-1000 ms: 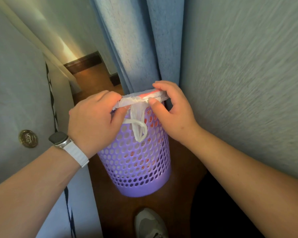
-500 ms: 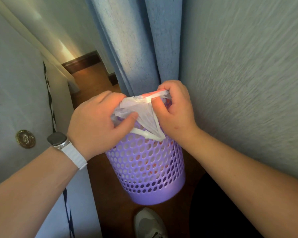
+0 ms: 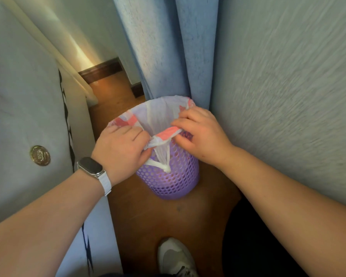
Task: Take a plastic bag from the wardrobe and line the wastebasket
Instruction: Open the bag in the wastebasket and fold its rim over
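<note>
The plastic bag [image 3: 160,116], held as a bunched wad between the hands a second earlier, had been opened out. Its mouth was spread wide, with the far and left edges turned over the rim of the wastebasket [image 3: 178,176]. The left hand [image 3: 120,148] and right hand [image 3: 200,132] had drawn apart along the near edge. The handle loop [image 3: 164,162], previously pulled across between them, hung down the front wall.

text: none legible | gold disc [image 3: 40,156]: embossed marks, too blurred to read
</note>
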